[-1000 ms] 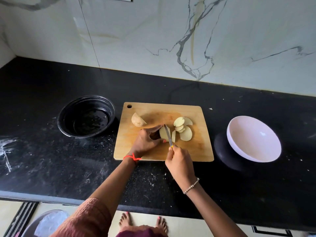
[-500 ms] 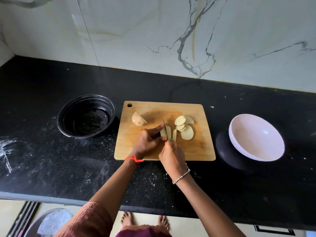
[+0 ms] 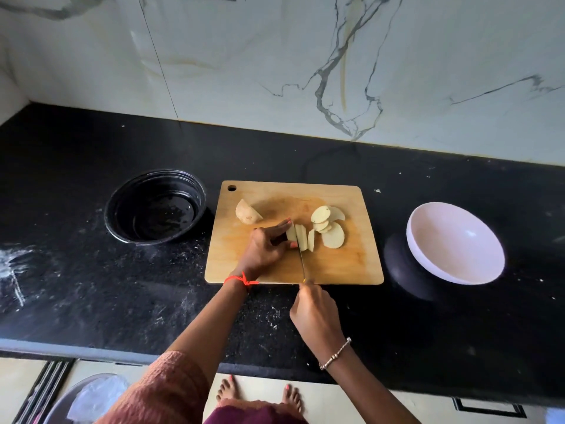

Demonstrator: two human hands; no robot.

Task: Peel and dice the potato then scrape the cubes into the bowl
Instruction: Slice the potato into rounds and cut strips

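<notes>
Potato chunk (image 3: 296,234) lies pale and partly cut near the middle of the wooden cutting board (image 3: 351,264), with two or three upright cuts standing just beside it on its right; the left hand (image 3: 266,246) holds it from the left, one long finger stretched along its far side and the thumb against its near side, so that the chunk is pinched between them; a red thread (image 3: 241,280) is tied round that wrist; the knife (image 3: 302,261) runs as a thin blade from the near edge of the board up to the chunk, touching it just beside the left thumb; the right hand (image 3: 315,310) is over the worktop (image 3: 91,286) just off the board's near edge, its fingers curled tightly round the knife handle, of which only a speck of yellow shows; a beaded bracelet (image 3: 334,354) sits on that wrist; a loose fan of round slices (image 3: 331,231) overlaps on the board to the right of the chunk; a potato half (image 3: 247,212), brownish on its outer side, rests apart toward the far left corner, near the board's hanging hole; a white bowl (image 3: 455,243) stands on the dark worktop to the right of the board, apart from it, tilted toward the board; a black bowl (image 3: 156,206) stands to the left, close to the board's edge; behind rises a veined marble wall (image 3: 275,71).
</notes>
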